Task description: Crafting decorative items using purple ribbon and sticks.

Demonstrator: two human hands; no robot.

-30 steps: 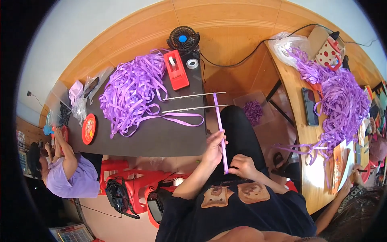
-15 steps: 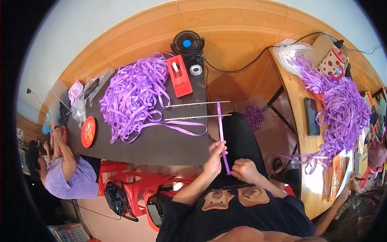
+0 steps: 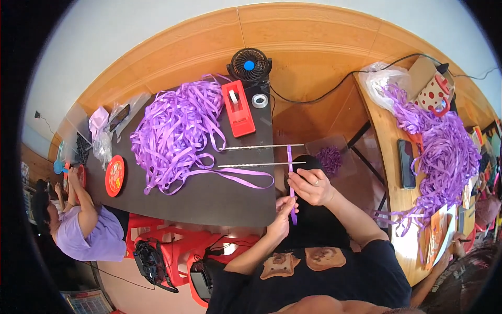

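Observation:
A narrow purple ribbon (image 3: 290,153) runs past the ends of two thin rods, an upper rod (image 3: 251,147) and a lower rod (image 3: 251,166), which jut over the dark table's right edge. My left hand (image 3: 281,215) is closed, pinching this ribbon near its lower end, which hangs loose below the fingers. Higher up, just under the lower rod, my right hand (image 3: 312,188) has thumb and fingers pinched at the same ribbon. A big heap of purple ribbon (image 3: 175,131) lies on the table, with one loop trailing toward the rods.
On the dark table (image 3: 219,201) stand a red tape dispenser (image 3: 242,118), a tape roll (image 3: 259,101), a small fan (image 3: 250,65) and a red plate (image 3: 114,176). A wooden table (image 3: 400,209) bears more ribbon (image 3: 444,146) and a phone (image 3: 406,163). Below is a bin (image 3: 329,159). A co-worker (image 3: 86,230) sits left.
My right hand has risen from my lap to the ribbon just below the lower rod. My left hand has shifted slightly down and still pinches the ribbon.

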